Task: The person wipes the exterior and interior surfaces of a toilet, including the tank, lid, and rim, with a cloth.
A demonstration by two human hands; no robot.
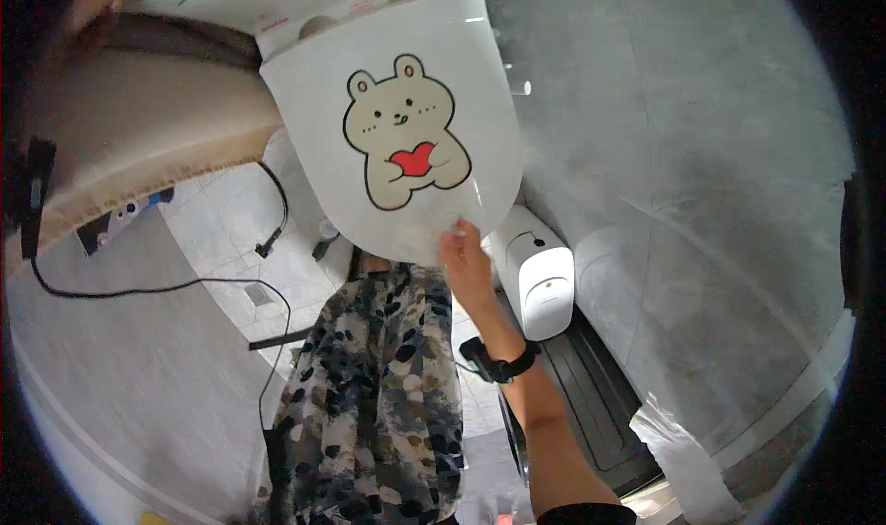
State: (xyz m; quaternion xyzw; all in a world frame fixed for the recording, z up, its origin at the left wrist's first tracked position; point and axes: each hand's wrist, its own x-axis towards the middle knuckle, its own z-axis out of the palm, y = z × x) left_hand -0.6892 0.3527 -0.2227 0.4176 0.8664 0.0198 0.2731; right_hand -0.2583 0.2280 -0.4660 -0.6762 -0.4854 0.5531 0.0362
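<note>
Pinching the lower rim of the white toilet lid [415, 82], the right hand [466, 262] has its fingers closed on the edge, forearm coming up from five o'clock. The lid runs from the hand toward eleven o'clock, bear sticker [404, 133] facing the camera. No left hand is visible; a patterned garment [378, 396] hangs below at seven o'clock.

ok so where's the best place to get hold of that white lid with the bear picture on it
Probably the rounded front rim of the white lid, at its free end, coming from below. The lid stands raised and its far end looks hinged, so only that curved edge is free. The right hand already has its fingertips on that rim, just under the bear picture. The left hand is out of view.
</note>
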